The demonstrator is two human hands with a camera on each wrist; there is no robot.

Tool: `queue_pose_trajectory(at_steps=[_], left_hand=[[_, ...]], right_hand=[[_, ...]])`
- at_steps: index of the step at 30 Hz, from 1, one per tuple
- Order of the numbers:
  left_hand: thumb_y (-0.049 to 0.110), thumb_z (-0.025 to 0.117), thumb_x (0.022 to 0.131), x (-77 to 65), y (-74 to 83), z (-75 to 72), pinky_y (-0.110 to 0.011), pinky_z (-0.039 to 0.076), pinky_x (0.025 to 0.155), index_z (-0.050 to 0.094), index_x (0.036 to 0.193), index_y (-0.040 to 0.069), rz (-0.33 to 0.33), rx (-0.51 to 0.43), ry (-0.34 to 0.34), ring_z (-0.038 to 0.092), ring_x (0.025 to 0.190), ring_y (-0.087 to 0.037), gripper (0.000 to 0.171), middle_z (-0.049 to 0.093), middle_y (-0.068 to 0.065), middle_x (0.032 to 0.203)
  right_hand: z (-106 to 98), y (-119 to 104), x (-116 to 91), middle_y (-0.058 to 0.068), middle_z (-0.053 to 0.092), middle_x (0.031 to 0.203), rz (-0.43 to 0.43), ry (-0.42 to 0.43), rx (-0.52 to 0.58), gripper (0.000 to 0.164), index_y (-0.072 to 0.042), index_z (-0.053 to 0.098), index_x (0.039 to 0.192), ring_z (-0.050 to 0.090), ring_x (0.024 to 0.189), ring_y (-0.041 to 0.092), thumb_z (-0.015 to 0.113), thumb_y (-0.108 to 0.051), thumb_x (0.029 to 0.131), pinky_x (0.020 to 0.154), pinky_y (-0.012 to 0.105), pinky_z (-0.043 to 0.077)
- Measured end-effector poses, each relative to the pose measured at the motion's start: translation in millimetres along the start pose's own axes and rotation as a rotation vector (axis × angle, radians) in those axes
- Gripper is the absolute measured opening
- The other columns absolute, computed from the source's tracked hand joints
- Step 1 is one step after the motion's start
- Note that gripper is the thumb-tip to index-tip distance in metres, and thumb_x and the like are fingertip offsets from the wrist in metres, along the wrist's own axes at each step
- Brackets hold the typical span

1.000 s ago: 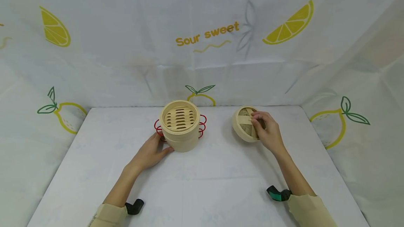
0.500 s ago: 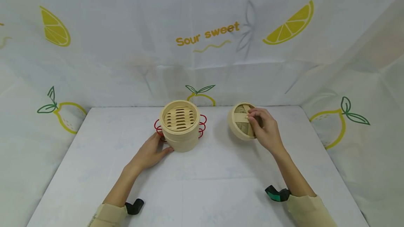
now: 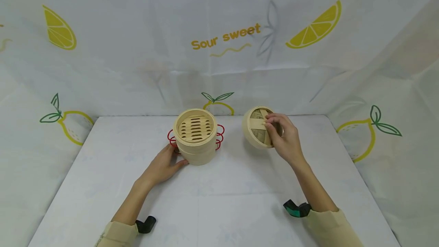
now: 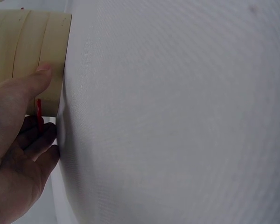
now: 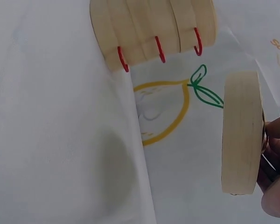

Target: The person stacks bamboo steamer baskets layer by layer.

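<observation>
On the white table stands a stack of round bamboo steamer baskets, its slatted top tier uncovered, with red loop handles on both sides. My left hand holds the stack low on its left side; in the left wrist view the thumb lies along the bamboo wall and the fingers curl by a red handle. To the right, my right hand pinches the middle of a woven bamboo steamer lid. The lid hangs above the table, seen edge-on in the right wrist view, apart from the stack.
The table has a white cloth, and a white lemon-print curtain rises right behind its far edge. Black wrist cameras sit at both cuffs. A shadow falls on the cloth in the right wrist view.
My right hand has carried the steamer lid left and slightly up, closer to the stack. The left hand and the stack stay where they were.
</observation>
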State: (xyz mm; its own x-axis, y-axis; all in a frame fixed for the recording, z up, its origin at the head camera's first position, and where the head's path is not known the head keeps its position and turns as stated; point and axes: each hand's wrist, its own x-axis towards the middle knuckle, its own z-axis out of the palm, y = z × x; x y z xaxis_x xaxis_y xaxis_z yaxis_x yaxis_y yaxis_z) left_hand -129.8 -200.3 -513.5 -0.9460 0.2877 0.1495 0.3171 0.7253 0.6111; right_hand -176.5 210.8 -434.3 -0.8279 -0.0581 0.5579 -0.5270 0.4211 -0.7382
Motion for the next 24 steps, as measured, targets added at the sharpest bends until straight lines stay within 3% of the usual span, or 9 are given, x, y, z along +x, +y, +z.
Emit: queue_pose_trajectory(at_steps=[13,20,24], left_hand=[[0.031,0.084,0.096,1.8,-2.5,2.7,-0.051,0.054,0.101,0.056,0.138,0.007,-0.022,0.023,-0.005,0.065,0.11,-0.024,0.056,0.068,-0.007,0.116],[0.032,0.084,0.096,2.2,-1.9,2.2,-0.05,0.054,0.102,0.054,0.142,0.008,-0.016,0.014,-0.014,0.065,0.111,-0.023,0.06,0.068,-0.007,0.117],[0.033,0.084,0.096,1.7,-6.1,3.8,-0.05,0.054,0.098,0.055,0.141,0.008,0.017,0.001,0.013,0.065,0.108,-0.023,0.059,0.068,-0.007,0.115]], right_hand=[[11.5,-17.7,7.3,0.028,0.07,0.123,-0.034,-0.003,0.052,0.006,0.01,0.07,0.102,0.064,0.124,0.035,0.07,0.013,0.098,0.118,0.011,0.041],[16.4,-23.3,10.6,0.028,0.069,0.123,-0.056,0.007,0.07,0.004,0.01,0.07,0.102,0.064,0.126,0.03,0.07,0.011,0.098,0.119,0.014,0.042],[19.8,-27.1,12.5,0.028,0.069,0.122,-0.075,0.013,0.083,0.007,0.009,0.07,0.102,0.063,0.125,0.024,0.07,0.014,0.097,0.12,0.016,0.043]])
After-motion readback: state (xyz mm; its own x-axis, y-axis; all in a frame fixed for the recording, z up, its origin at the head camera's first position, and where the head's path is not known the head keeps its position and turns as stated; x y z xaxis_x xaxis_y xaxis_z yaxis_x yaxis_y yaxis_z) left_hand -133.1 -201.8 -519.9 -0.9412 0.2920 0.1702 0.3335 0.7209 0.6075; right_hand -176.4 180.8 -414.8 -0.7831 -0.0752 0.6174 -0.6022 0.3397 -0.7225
